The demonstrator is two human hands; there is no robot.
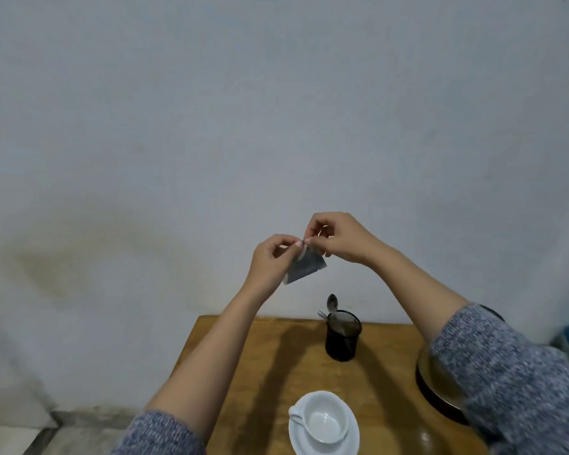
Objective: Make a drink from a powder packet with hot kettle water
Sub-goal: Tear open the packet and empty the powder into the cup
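Observation:
A small silvery powder packet [304,266] hangs in the air above the wooden table [276,362]. My left hand [271,261] pinches its top edge from the left, and my right hand [337,238] pinches the same top edge from the right. Both hands are raised well above the table. An empty white cup [322,417] stands on a white saucer [353,435] near the table's front edge. The kettle [437,385], dark with a metal lid, sits at the right, partly hidden by my right sleeve.
A black mesh holder [342,336] with a spoon [332,303] and other cutlery stands at the back of the table near the pale wall. The table's left edge drops off to a light floor. Something blue shows at the far right edge.

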